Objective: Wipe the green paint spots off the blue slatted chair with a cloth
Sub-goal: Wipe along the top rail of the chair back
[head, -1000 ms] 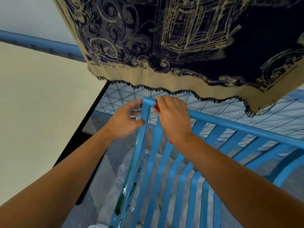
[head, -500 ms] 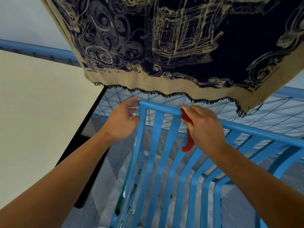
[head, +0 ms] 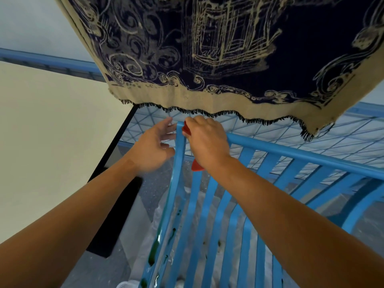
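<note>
Red cloth (head: 196,166) gripped in right hand (head: 205,140) at blue chair (head: 291,151) top corner, left hand (head: 152,147) spread beside corner post, green paint spots (head: 152,253) lower on frame.

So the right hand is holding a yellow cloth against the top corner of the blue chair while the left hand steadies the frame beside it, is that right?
Not quite: the cloth is red, not yellow, as the head view shows. The rest holds: the right hand grips it against the top corner of the blue chair, and the left hand is at the frame beside it.
</note>
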Available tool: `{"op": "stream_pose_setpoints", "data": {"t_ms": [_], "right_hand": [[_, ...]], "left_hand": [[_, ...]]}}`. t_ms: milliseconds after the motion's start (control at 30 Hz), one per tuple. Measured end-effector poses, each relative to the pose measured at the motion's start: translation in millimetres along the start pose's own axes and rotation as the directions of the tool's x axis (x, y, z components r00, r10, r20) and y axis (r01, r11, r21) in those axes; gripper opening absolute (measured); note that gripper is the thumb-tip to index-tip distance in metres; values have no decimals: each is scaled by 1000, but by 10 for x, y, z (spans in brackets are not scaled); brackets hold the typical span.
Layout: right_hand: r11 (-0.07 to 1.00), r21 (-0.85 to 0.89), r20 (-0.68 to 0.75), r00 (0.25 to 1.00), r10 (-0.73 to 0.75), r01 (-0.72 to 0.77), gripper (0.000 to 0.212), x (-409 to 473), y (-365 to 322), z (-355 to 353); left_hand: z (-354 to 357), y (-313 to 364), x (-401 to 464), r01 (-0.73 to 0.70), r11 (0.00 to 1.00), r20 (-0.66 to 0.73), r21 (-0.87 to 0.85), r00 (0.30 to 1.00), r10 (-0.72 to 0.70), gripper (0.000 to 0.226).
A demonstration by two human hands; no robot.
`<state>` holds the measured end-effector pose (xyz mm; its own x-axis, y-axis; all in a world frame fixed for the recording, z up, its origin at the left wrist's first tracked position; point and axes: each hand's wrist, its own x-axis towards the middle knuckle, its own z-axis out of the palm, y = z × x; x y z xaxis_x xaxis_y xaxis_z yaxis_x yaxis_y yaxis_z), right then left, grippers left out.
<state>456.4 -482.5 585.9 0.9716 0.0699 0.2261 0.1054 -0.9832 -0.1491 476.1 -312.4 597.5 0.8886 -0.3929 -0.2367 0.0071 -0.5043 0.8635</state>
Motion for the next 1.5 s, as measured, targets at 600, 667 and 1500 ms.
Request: {"op": "stream_pose_setpoints", "data": {"t_ms": [600, 667, 1500], "right_hand": [[983, 177, 60, 998, 30, -40, 40, -556, 896, -351], [987, 152, 24, 998, 54, -57, 39, -610, 992, -349], [976, 201, -82, 992, 98, -80, 30, -692, 999, -295]], "left_hand": [[537, 385, 317, -482, 403, 282, 778, 841, 462, 66], [576, 391, 397, -477, 357, 295, 803, 840, 456, 66], [223, 232, 457, -180, 792, -66, 583, 962, 267, 38]]}}
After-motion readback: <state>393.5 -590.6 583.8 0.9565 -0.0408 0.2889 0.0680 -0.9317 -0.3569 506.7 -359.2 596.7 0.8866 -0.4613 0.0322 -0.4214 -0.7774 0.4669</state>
